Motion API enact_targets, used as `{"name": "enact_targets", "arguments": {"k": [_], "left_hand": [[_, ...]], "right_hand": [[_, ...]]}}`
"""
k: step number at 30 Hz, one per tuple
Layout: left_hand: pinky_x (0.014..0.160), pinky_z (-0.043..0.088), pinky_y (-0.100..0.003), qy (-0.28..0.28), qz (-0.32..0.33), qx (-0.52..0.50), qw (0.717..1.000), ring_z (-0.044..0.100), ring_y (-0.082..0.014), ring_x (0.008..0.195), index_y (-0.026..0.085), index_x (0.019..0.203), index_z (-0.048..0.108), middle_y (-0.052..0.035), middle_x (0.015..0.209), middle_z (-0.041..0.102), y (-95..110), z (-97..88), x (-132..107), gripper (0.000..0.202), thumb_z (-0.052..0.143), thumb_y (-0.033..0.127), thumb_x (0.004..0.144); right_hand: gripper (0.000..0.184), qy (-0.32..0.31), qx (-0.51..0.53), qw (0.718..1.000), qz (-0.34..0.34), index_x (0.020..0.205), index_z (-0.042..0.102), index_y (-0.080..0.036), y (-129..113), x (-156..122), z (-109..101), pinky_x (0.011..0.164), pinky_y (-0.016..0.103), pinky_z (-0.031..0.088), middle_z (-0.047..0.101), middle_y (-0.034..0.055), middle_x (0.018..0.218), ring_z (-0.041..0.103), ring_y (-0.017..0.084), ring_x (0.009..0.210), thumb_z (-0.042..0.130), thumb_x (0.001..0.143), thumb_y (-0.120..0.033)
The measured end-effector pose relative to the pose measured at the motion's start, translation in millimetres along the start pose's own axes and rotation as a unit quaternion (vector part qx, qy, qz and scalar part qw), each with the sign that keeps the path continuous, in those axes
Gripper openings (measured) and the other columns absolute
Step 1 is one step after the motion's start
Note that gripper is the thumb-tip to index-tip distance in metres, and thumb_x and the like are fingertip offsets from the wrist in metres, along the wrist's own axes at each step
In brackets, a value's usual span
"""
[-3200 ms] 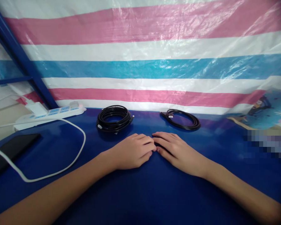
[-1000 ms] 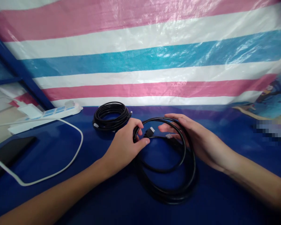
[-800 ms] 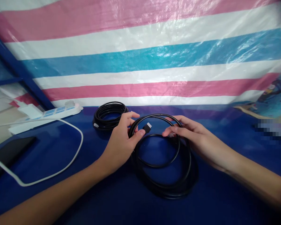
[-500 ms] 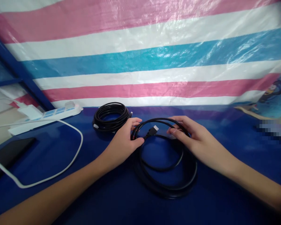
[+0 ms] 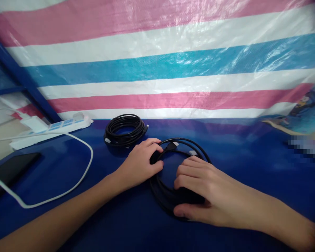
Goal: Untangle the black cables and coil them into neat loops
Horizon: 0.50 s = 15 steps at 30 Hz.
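A loose coil of black cable (image 5: pixel 165 190) lies on the blue table (image 5: pixel 238 154) in front of me, its two plug ends (image 5: pixel 173 144) showing at the far side. My left hand (image 5: pixel 139 163) grips the coil's left edge with curled fingers. My right hand (image 5: pixel 199 190) lies over the near right part of the coil, fingers bent over the strands and thumb along the near edge. A second, tighter black cable coil (image 5: pixel 124 130) sits behind my left hand, untouched.
A white power strip (image 5: pixel 52 129) with a plugged adapter lies at the back left, and its white cord (image 5: pixel 76 178) loops across the table. A dark flat object (image 5: pixel 9 171) rests at the left edge. A striped plastic sheet (image 5: pixel 157 59) hangs behind the table.
Both hands went from resting flat to pulling the right-hand coil toward me. In the last half second my right hand moved from the coil's far rim to its near side.
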<state>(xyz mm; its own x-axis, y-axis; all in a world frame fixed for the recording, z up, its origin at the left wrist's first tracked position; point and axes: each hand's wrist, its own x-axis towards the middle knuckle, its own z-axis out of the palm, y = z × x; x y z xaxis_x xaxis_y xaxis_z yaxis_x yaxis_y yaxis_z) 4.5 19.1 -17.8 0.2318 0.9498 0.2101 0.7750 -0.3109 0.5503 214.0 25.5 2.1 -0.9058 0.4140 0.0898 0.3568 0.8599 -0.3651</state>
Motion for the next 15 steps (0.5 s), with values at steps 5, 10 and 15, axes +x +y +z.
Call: {"name": "enact_targets", "arguments": {"k": [5,10,15], "left_hand": [[0.106,0.038,-0.038,0.080,-0.008,-0.133,0.988,0.052,-0.0179,0.118,0.017,0.091,0.062,-0.0060,0.125,0.056,10,-2.4,0,0.031,0.049,0.004,0.066],[0.093,0.045,-0.028,0.160,0.051,-0.170,0.971,0.057,-0.0132,0.106,0.020,0.095,0.062,-0.0007,0.106,0.064,22,-11.7,-8,0.039,0.044,-0.002,0.069],[0.080,0.048,-0.024,0.132,0.100,-0.185,0.969,0.059,-0.0106,0.086,0.021,0.093,0.064,0.0001,0.090,0.066,41,-39.5,-19,0.012,0.056,0.018,0.085]], "right_hand": [[0.014,-0.026,0.029,0.999,0.018,0.084,0.057,-0.021,-3,-2,-3,0.079,0.029,0.035,0.056,-0.0023,0.088,0.049,0.012,0.084,0.056,0.088,-0.034],[0.007,-0.030,0.024,0.999,0.009,0.091,0.060,-0.022,-4,-2,-3,0.079,0.029,0.035,0.056,-0.0017,0.087,0.050,0.012,0.086,0.055,0.087,-0.025],[0.015,-0.007,0.011,1.000,0.004,0.090,0.060,-0.021,-2,0,0,0.079,0.029,0.033,0.055,-0.0008,0.085,0.049,0.013,0.084,0.052,0.091,-0.033]]}}
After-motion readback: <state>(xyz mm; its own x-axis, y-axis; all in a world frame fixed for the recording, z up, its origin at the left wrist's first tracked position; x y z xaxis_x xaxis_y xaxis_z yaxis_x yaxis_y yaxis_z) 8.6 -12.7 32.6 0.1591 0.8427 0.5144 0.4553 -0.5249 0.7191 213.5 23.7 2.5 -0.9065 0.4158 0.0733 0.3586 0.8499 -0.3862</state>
